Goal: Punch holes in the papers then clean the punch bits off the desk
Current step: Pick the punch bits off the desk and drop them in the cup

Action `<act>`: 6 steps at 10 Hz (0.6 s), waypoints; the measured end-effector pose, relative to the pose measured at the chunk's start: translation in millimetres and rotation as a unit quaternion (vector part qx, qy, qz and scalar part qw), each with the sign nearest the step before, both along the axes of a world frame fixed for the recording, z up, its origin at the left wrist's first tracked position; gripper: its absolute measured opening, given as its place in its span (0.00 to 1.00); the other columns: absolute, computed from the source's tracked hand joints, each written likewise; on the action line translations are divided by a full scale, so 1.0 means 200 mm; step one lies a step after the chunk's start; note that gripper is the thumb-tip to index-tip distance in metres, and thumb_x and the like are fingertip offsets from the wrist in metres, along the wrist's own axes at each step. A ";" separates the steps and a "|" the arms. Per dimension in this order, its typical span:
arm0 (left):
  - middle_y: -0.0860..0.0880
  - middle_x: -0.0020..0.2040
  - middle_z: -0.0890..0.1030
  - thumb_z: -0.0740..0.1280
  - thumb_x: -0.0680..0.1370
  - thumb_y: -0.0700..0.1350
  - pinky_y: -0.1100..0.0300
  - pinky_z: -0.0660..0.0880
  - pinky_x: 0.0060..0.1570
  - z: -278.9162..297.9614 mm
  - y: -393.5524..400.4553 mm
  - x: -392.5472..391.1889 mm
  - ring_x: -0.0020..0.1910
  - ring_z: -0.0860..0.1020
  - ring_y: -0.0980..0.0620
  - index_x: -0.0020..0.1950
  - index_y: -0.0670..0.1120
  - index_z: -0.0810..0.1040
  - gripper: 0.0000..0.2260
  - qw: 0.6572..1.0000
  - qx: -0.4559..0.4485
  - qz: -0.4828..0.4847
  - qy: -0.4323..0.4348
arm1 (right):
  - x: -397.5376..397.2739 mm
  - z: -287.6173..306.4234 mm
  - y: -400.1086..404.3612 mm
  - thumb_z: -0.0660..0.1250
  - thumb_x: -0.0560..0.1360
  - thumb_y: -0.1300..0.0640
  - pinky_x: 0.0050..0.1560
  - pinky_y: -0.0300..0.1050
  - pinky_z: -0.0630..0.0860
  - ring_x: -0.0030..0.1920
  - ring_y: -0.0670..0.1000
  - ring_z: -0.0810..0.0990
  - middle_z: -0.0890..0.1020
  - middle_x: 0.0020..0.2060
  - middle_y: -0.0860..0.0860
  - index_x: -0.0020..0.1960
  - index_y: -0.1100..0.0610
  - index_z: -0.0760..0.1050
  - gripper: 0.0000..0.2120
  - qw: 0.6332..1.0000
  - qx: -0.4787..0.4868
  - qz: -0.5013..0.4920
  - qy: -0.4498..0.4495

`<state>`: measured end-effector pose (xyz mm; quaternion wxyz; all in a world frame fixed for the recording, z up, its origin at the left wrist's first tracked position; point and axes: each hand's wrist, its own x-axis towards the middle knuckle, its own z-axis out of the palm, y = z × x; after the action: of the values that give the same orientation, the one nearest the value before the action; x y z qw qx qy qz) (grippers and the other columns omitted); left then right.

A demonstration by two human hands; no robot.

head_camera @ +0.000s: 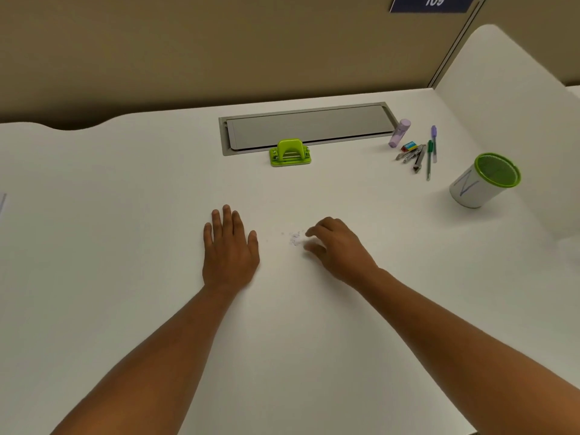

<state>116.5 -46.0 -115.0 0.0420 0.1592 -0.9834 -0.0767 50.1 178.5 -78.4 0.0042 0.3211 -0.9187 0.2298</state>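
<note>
A small scatter of pale punch bits (294, 238) lies on the white desk (125, 215) between my hands. My left hand (229, 246) rests flat, palm down, fingers together, to the left of the bits. My right hand (337, 246) hovers just right of them with fingers curled and fingertips close to the bits; it holds nothing I can see. The green hole punch (290, 153) stands farther back, at the front edge of a grey cable tray cover. A paper edge (2, 202) shows at the far left.
A green-rimmed white cup (483, 183) lies tilted at the right. Behind it lie pens (430, 155), a stapler-like metal tool (414, 157), a purple tube (399, 132) and a small box (408, 146). A white divider (518, 105) bounds the right side.
</note>
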 end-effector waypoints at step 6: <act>0.39 0.78 0.59 0.46 0.81 0.55 0.43 0.53 0.76 -0.01 0.00 0.01 0.78 0.55 0.39 0.77 0.37 0.61 0.30 1.000 -0.004 0.000 -0.007 | -0.10 -0.04 -0.08 0.61 0.79 0.60 0.43 0.44 0.70 0.47 0.58 0.76 0.79 0.46 0.56 0.50 0.61 0.80 0.09 0.993 -0.003 -0.114 -0.032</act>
<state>118.4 -46.7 -116.6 0.0353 0.1598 -0.9839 -0.0714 31.0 162.9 -87.2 0.0019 0.2066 -0.9484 0.2403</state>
